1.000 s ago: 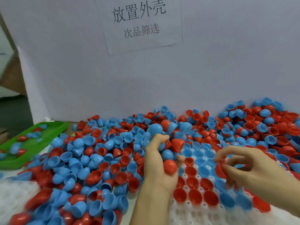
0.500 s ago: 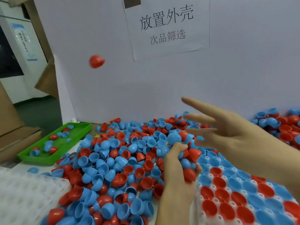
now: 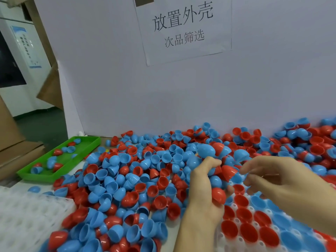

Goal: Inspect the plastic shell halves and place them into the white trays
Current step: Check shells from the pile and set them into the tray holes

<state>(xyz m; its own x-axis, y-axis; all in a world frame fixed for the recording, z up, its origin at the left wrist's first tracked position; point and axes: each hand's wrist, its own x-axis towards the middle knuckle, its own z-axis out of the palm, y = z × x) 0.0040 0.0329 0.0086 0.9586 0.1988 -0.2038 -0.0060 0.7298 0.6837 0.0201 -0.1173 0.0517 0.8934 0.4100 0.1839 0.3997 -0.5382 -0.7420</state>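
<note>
**Left hand loaded with shells, right hand hovering beside it**

The left hand [image 3: 205, 193] rises from the bottom edge with its fingers curled round a clutch of plastic shell halves: a red shell half [image 3: 218, 195] sits low against the palm, a second red half [image 3: 228, 172] juts out toward the other hand, and a blue shell half [image 3: 206, 150] stands above the fingertips. Several more blue pieces are wedged between these, too crowded to count.

The right hand [image 3: 283, 180] comes in from the right edge and hangs just beside the left one, its fingers loosely bent and slightly apart, the tips near the jutting red half. Whether a fingertip touches that shell cannot be told; nothing is seen held in this hand.

Beneath both hands lies a white tray [image 3: 254, 224] with round pockets; red halves fill the pockets nearest the left wrist and blue halves fill those under the right forearm, all open side up. Beyond and to the left of the left hand spreads the loose pile of shells [image 3: 127, 179], red and blue mixed, reaching the white backboard [image 3: 181, 97] that carries a paper sign [image 3: 183, 26]. Farther left of the pile sits a green tray [image 3: 60, 159] holding a few shells, and nearer the bottom left corner a second white tray [image 3: 27, 215] shows bare pockets.
</note>
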